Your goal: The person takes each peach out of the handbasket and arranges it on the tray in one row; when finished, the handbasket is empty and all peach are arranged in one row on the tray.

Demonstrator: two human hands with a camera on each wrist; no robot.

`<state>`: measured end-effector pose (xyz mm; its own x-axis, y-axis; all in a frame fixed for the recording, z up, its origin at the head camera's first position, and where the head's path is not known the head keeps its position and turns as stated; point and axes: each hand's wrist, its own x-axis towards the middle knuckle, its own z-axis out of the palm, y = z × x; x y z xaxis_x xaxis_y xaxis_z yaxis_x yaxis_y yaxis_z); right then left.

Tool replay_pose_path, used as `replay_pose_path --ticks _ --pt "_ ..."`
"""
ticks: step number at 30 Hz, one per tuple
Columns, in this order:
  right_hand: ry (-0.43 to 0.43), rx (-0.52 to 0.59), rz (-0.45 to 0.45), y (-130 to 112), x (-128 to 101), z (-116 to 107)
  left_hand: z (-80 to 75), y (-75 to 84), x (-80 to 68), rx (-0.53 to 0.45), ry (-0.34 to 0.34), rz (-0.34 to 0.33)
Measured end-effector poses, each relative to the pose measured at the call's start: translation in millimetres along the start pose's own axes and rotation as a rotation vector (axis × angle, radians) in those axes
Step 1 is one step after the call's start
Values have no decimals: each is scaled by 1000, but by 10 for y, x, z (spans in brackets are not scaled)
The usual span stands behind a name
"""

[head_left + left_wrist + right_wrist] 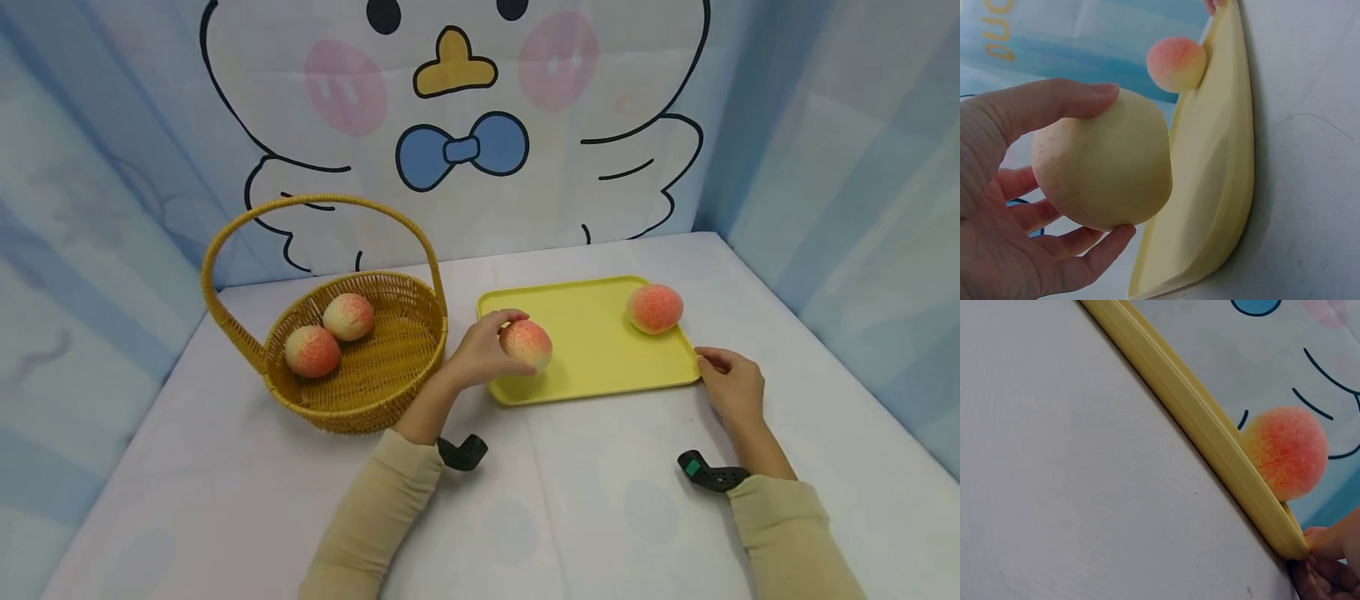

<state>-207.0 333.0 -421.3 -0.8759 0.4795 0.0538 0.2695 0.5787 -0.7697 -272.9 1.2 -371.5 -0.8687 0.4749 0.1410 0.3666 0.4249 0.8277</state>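
Watching the feed from my end: the left hand (477, 354) is reaching in from about 7 o'clock of the table, forearm angled up toward the middle, and it's grasping a round pink-and-cream peach (527, 344) with the thumb curling over the top and the other fingers cupping underneath. The left wrist view is showing this nicely, the fingers (1094, 244) wrapping under the pale side of the fruit. That peach is sitting right over the 8 o'clock corner of the flat yellow plastic tray (592, 350), and I can't tell whether it's touching the tray floor or hovering just above it.

The right hand (731, 383) is coming in from 5 o'clock and resting against the tray's 4 o'clock corner, fingers bent and pinching that rim, as the right wrist view is showing at its bottom edge (1329, 562).

On the tray, a second peach of the same colouring (655, 308) is lying at the 2 o'clock corner, well apart from the held one.

At 9 o'clock of the tray, the round woven wicker basket with the hoop handle (390, 392) is standing just beside the left hand, and it's holding two more pink-and-cream peaches (330, 333), nestling close together toward its 10 o'clock side.
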Motion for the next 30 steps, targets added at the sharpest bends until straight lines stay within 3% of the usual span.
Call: replay_pose_path --ticks 20,30 --pt "6 -18 -20 0 1 -22 113 -121 18 86 -13 33" --pt "9 -3 -18 -32 -39 -29 72 -123 20 107 -74 58"
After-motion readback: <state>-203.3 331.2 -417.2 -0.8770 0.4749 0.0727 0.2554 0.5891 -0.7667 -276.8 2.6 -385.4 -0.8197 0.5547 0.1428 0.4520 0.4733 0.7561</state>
